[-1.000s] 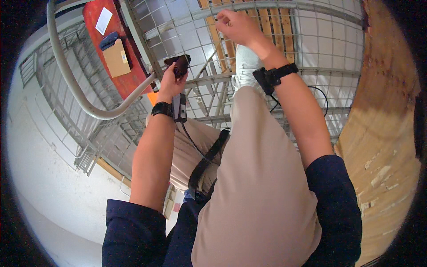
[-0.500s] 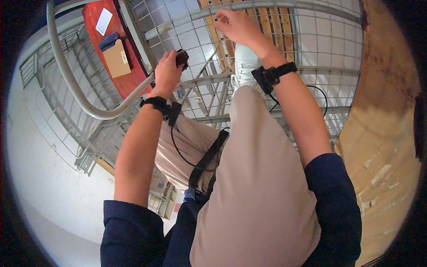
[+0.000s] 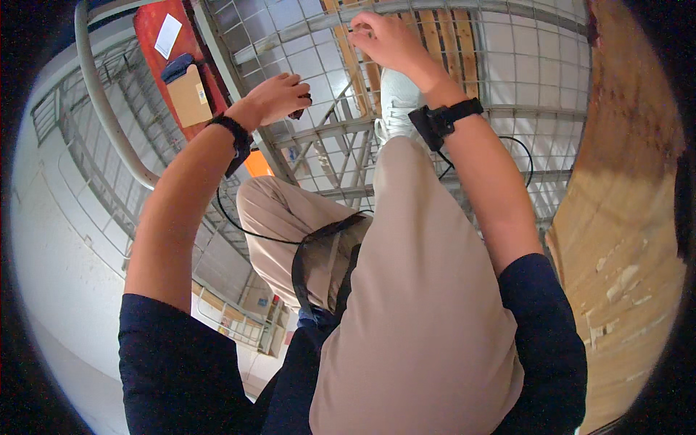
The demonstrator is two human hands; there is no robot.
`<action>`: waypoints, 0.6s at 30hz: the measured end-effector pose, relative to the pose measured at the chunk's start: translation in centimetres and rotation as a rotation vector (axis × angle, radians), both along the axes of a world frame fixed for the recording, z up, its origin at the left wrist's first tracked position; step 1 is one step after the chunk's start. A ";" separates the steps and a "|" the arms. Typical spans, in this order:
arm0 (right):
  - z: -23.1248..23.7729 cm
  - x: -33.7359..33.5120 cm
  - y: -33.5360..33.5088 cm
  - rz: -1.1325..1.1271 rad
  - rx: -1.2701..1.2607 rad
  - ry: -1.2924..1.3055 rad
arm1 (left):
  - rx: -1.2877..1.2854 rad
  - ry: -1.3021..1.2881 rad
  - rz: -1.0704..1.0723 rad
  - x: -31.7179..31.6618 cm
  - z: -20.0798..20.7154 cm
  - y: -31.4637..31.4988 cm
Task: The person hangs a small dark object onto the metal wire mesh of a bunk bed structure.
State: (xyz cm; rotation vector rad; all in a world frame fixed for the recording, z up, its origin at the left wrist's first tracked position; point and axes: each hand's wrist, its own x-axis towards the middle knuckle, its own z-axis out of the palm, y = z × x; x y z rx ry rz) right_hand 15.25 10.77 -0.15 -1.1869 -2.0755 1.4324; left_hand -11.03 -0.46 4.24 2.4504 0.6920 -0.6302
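My left hand (image 3: 279,100) is above the wire mesh at the left, its fingers curled round a small dark object (image 3: 296,114). Most of that object is hidden under the palm and fingers, so its kind does not show. Farther forward, my right hand (image 3: 384,40) hovers over the mesh in front of my white shoe (image 3: 399,101). Thumb and forefinger are bent together in a pinch, and I cannot make out what is between them. Black straps with small dark boxes and cables sit on both wrists.
Wire mesh decking (image 3: 533,65) lies under my foot, with wooden slats (image 3: 449,54) visible below. A red board (image 3: 152,36) at the left bears a cardboard piece (image 3: 190,98), a dark pouch (image 3: 177,67) and a white sheet (image 3: 167,36). A grey tube rail (image 3: 109,123) curves nearby; plywood (image 3: 623,217) borders the right.
My left hand has turned over the dark object, with its wrist and elbow swinging left. An orange patch now shows below that wrist. My right hand has hardly moved.
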 end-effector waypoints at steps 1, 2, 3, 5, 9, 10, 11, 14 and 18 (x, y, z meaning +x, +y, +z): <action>0.1 -0.2 -0.1 0.000 -0.003 0.005 | -0.003 0.005 0.000 -0.1 0.1 -1.0; 0.4 -0.1 -0.1 -0.013 -0.022 -0.011 | 0.047 0.016 0.317 0.2 0.3 -2.5; 0.7 -0.1 -0.1 -0.026 -0.043 -0.027 | 0.097 0.027 0.634 0.3 0.7 -3.9; 0.3 -0.2 -0.1 -0.060 -0.026 0.021 | 0.066 0.123 0.892 2.2 1.0 -5.9; 1.3 -0.4 0.2 0.004 -0.090 -0.075 | 0.128 0.176 1.575 2.8 -0.7 -7.6; 1.5 -0.4 0.4 0.004 -0.086 -0.071 | -0.083 0.026 2.009 2.6 -1.9 -7.3; 1.5 -0.4 0.3 -0.012 -0.102 -0.036 | -0.330 -0.146 2.425 2.4 -2.8 -7.3; 1.4 -0.2 0.0 -0.050 -0.104 0.017 | -0.389 -0.383 2.496 2.3 -3.4 -8.6; 1.6 -0.5 0.2 -0.055 -0.097 0.001 | -0.805 -0.719 2.800 0.1 -5.3 -10.1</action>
